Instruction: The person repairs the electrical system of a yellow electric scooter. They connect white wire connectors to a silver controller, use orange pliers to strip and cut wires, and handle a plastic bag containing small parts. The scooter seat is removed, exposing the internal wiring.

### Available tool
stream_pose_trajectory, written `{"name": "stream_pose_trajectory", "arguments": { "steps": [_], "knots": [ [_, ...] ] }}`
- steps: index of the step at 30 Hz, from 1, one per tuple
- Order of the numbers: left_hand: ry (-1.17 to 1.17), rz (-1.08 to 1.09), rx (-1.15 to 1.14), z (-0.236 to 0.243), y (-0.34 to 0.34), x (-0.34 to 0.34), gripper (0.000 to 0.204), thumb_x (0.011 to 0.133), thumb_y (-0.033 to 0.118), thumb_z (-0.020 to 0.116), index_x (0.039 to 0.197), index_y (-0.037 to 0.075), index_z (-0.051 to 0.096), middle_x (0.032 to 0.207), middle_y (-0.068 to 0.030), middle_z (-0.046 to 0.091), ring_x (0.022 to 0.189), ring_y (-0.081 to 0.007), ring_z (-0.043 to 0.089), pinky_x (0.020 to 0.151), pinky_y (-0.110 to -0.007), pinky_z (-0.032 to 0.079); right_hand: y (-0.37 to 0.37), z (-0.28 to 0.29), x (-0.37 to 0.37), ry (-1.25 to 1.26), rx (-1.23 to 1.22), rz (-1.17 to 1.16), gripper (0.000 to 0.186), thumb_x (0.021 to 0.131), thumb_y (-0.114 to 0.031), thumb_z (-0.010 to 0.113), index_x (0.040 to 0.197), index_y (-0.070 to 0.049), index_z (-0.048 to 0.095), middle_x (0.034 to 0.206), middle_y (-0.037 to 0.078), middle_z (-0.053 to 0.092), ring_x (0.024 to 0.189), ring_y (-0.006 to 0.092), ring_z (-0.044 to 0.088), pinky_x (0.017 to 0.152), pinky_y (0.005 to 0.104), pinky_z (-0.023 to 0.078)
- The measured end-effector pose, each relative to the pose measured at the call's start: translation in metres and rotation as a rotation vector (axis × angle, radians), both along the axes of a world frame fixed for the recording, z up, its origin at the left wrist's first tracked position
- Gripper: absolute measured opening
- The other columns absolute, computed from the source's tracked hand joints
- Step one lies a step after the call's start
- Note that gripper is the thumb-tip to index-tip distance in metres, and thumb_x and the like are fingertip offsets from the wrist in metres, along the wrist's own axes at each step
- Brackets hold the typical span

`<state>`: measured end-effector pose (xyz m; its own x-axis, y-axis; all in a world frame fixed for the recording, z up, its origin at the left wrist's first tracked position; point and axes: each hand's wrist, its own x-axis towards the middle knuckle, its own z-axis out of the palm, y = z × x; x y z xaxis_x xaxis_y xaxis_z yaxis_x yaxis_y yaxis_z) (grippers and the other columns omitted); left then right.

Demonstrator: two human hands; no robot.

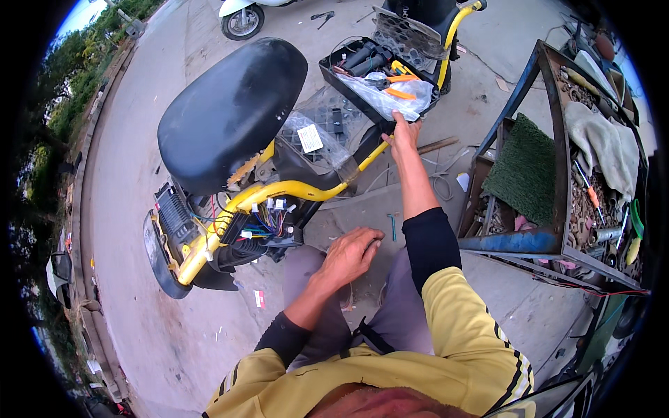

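Right hand at the corner of a black tool tray, left hand above the knees

The right hand (404,136) meets the near corner of the black tray (350,97), thumb uppermost at the rim; how firmly its fingers close beneath cannot be told. The tray lies at the far end of the yellow frame (296,188) of a partly dismantled scooter and contains a clear plastic bag (411,104), with orange-handled pliers (401,93) on top. The left hand (350,258) is well apart from the tray, palm down and fingers loosely bent—whether it pinches anything cannot be told. Nearest to it on the scooter is a cluster of coloured wires and white connectors (273,217), exposed below the black seat (233,111). At right stands a metal-framed bench (529,242)—it carries a grey cloth (603,143), an orange-handled screwdriver (592,195) and loose hardware; green turf (521,167) leans within its frame.
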<state>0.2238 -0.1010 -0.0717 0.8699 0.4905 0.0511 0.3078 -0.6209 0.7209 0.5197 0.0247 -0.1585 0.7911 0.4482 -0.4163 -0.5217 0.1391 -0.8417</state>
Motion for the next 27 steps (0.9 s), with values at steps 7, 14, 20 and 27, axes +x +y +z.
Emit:
{"name": "stream_pose_trajectory", "arguments": {
  "steps": [7,14,20,27],
  "knots": [
    [-0.062,0.098,0.061,0.016,0.026,0.034,0.022,0.094,0.004,0.065,0.116,0.003,0.067,0.108,-0.0155,0.071,0.101,-0.0348,0.07,0.088,-0.041,0.055,-0.003,0.007,-0.012,-0.056,-0.127,0.045,0.082,0.087,-0.019,0.075,0.148,-0.007,0.022,0.143,0.021,0.044,0.12,0.0344,0.057,0.076,0.046,0.064],
    [-0.275,0.128,0.348,0.043,0.133,0.174,0.029,0.091,0.001,0.061,0.12,0.0,0.064,0.12,-0.0195,0.067,0.116,-0.0401,0.061,0.102,-0.047,0.048,-0.035,0.013,-0.001,-0.163,-0.182,0.016,0.1,0.076,-0.023,0.088,0.152,0.006,0.028,0.146,0.033,0.042,0.135,0.0399,0.048,0.115,0.0438,0.039],
    [0.021,-0.077,0.529,0.003,0.209,0.25,0.034,0.086,0.0,0.059,0.118,0.001,0.069,0.12,-0.0195,0.07,0.116,-0.0389,0.061,0.103,-0.048,0.048,-0.044,0.045,0.001,-0.232,-0.067,-0.141,0.087,0.083,-0.014,0.081,0.154,0.002,0.033,0.152,0.024,0.043,0.141,0.0336,0.046,0.114,0.0418,0.04],
    [0.075,-0.136,0.66,0.004,0.219,0.268,0.024,0.088,0.005,0.063,0.111,0.004,0.07,0.111,-0.0134,0.069,0.106,-0.0356,0.062,0.094,-0.047,0.052,-0.064,0.073,0.02,-0.424,0.014,-0.22,0.076,0.087,-0.01,0.076,0.151,0.003,0.037,0.15,0.024,0.046,0.138,0.0321,0.049,0.113,0.0415,0.042]
  ]
}}
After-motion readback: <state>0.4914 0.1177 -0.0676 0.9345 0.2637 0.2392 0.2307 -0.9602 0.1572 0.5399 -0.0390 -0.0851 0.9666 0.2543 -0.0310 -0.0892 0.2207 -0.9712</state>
